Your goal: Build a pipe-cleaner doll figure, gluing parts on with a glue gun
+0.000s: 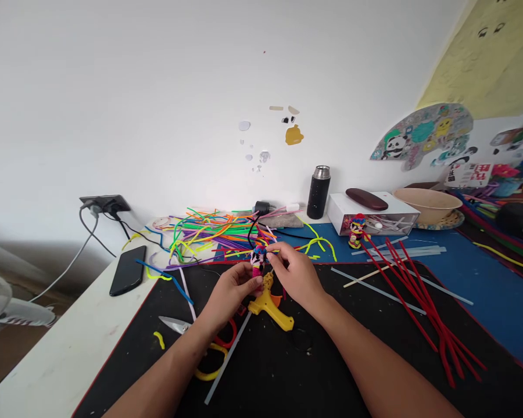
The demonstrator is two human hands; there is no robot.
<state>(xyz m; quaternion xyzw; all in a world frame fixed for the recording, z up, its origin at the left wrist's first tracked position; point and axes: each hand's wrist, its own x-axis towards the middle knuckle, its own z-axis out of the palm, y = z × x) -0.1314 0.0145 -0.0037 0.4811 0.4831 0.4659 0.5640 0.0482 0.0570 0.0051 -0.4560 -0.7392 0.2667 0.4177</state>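
A small colourful figure (258, 261), with a blue and red top and a pink lower part, is held upright between the hands. My left hand (233, 290) has its thumb and fingers closed round the lower part. With thumb and forefinger pinched at the figure's upper right side is my right hand (293, 271); its other fingers are curled. Just below the figure lies a yellow glue gun (270, 307), a clear glue stick (229, 360) beside it. Scissors (211, 360) with yellow and red handles lie partly under my left forearm.
Coloured pipe cleaners (218, 235) are heaped at the back. Red pipe cleaners (431, 313) lie on the right, near a second figure (357, 231) by a white box (375, 213). A black bottle (318, 193) stands by the wall; a phone (128, 270) lies left.
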